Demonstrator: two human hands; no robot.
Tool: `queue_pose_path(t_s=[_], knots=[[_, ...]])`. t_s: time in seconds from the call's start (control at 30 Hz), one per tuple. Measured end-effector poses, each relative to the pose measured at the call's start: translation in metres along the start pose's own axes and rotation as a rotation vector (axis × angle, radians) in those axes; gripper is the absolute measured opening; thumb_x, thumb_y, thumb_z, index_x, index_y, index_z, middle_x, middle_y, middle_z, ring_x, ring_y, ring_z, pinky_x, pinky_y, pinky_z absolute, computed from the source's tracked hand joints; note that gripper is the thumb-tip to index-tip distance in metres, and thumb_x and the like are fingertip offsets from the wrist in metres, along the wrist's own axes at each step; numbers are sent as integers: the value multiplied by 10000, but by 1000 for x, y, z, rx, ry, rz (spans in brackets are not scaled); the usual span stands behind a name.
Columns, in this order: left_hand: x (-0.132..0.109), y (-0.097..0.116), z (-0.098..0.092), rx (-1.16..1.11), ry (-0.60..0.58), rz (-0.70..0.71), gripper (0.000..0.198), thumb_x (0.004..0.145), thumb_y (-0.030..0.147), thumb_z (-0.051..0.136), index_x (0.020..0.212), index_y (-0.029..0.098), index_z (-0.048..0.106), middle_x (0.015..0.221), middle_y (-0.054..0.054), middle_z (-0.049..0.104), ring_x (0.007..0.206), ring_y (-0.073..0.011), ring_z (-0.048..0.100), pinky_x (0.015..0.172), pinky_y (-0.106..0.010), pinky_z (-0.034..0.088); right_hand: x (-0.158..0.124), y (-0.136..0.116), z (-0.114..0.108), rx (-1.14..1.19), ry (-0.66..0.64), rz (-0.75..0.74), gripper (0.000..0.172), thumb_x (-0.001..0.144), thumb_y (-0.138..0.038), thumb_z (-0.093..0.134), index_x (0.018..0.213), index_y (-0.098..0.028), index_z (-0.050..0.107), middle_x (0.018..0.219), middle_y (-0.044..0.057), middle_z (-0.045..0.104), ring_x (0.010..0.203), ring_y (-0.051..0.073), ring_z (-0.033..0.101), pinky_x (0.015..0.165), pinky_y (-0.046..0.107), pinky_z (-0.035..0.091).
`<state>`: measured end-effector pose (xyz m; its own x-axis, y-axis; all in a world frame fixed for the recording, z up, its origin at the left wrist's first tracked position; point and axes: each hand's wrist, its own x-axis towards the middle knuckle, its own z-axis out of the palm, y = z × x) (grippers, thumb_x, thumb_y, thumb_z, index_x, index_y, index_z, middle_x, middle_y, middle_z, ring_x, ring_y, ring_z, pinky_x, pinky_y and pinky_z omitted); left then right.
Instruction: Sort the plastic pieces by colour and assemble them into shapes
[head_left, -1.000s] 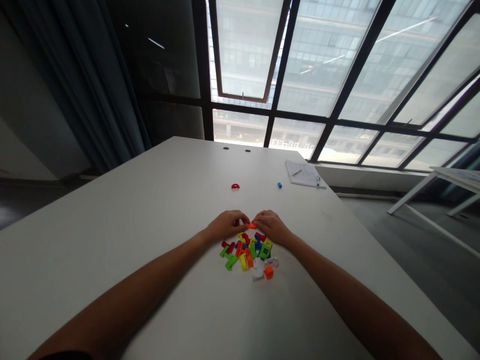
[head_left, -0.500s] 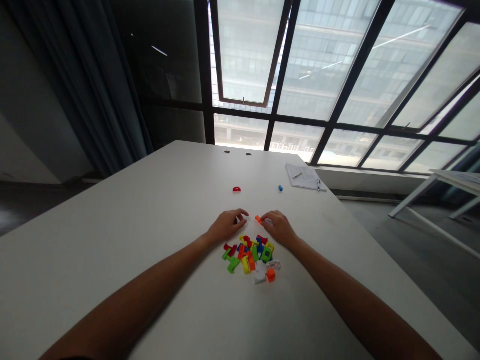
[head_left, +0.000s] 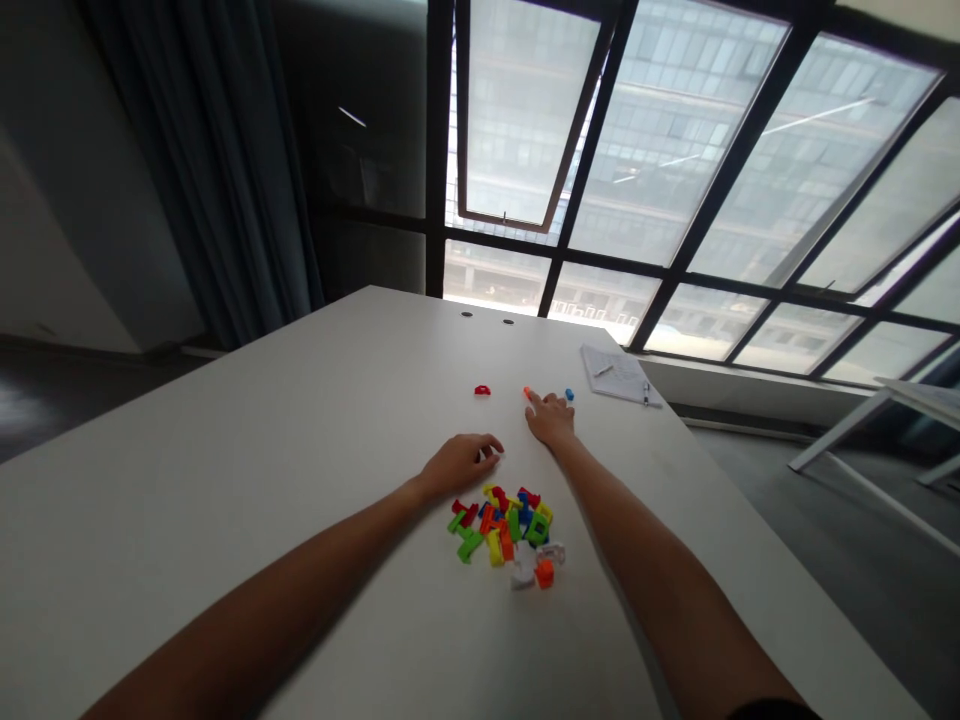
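My right hand [head_left: 551, 420] reaches out over the white table, its thumb and index finger at a small orange plastic piece [head_left: 527, 392]. A small blue piece [head_left: 569, 394] lies just beyond that hand's other fingers. Further left lies a red piece [head_left: 482, 390], apart from both hands. My left hand [head_left: 466, 462] rests on the table with curved fingers, a gap between thumb and index finger, and nothing plainly visible in it. Nearer to me, between my forearms, is a loose pile of colored plastic pieces [head_left: 514, 525] in green, yellow, red, blue, orange and white.
The white table [head_left: 337, 400] stretches toward the windows, with two dark round inserts near its far edge. Sheets of paper [head_left: 619, 372] with pens on them lie at the right edge. Another white table [head_left: 919, 395] stands at the far right.
My right hand has moved forward with the orange piece, away from the pile and up beside the blue piece. The left hand has stayed nearly in place. The view has shifted slightly.
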<state>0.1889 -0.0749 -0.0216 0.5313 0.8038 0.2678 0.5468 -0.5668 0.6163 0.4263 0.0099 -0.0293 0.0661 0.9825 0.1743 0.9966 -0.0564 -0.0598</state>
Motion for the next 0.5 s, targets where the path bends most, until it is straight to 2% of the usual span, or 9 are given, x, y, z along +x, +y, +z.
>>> queue_pose_path(t_s=[0.1,0.23,0.3,0.37,0.5], knots=[[0,0,-1,-3,-12,-1,257,907,329,576,1078,236,744,893,-6,747,718,-151,641,670,-258,459,9,-5,5,-9,28,62,576,1044,-447,458,1588,-294,344,1346,160,543,1223,364,501,1000,519,394],[-1,-1,-3,-24,-23,0,256,913,327,573,1073,235,750,892,-5,747,714,-147,636,653,-251,450,-1,-6,9,28,85,79,646,1042,-424,452,1597,-131,297,1376,216,538,1252,368,487,1022,502,396],[-1,-2,-3,-36,-36,8,247,914,327,575,1053,235,758,888,-2,745,709,-142,629,649,-247,446,-13,-4,9,55,78,15,578,1047,-384,440,1553,-113,378,1403,213,535,1276,353,483,1052,486,387],[-1,-2,-3,-53,-61,27,243,918,338,581,1036,234,766,882,-1,743,704,-137,622,660,-243,447,-30,0,8,73,62,-71,483,1049,-359,442,1483,-152,486,1438,174,531,1315,319,470,1097,455,364],[-4,-2,-9,-123,-176,114,312,952,425,578,1075,215,772,898,-21,737,726,-136,613,693,-237,458,-75,16,7,141,94,-264,364,1036,-300,489,1362,-191,607,1421,122,566,1332,257,477,1137,399,342]])
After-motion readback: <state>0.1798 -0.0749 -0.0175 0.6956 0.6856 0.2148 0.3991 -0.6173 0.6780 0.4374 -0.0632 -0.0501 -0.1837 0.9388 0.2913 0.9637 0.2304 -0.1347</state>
